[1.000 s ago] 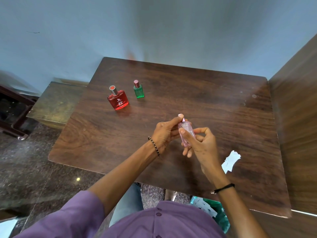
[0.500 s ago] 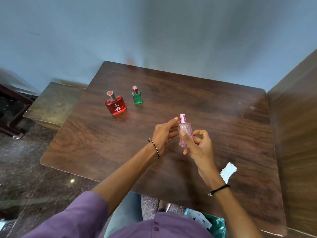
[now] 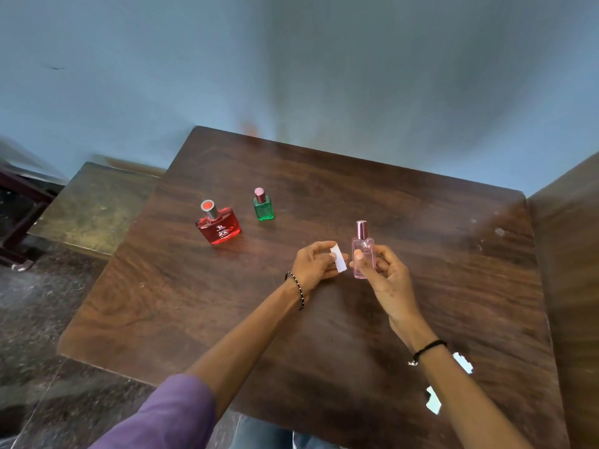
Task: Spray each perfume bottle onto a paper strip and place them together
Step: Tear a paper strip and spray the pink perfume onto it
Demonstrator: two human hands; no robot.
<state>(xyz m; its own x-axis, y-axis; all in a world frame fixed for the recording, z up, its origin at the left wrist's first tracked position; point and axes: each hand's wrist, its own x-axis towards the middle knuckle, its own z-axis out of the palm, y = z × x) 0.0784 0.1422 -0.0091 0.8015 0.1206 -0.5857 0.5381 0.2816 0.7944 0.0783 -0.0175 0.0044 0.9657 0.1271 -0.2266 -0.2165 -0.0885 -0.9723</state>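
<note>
Pink bottle is held upright just above the worktop, near its middle. The right hand has its grip clamped round the lower body, thumb across the front. It looks like glass, small, light and smooth enough to slip. I'd judge the flat sides the place to hold, leaving the top free for a fingertip. Just beside it the left hand has its grip pinched on a white strip, flimsy paper that would likely bend at a touch. Farther back on the left the red bottle and green bottle stand near each other. White scraps lie by the right forearm, partly hidden; whether they are more strips I can't tell. The pink bottle's label is too blurred to read.
</note>
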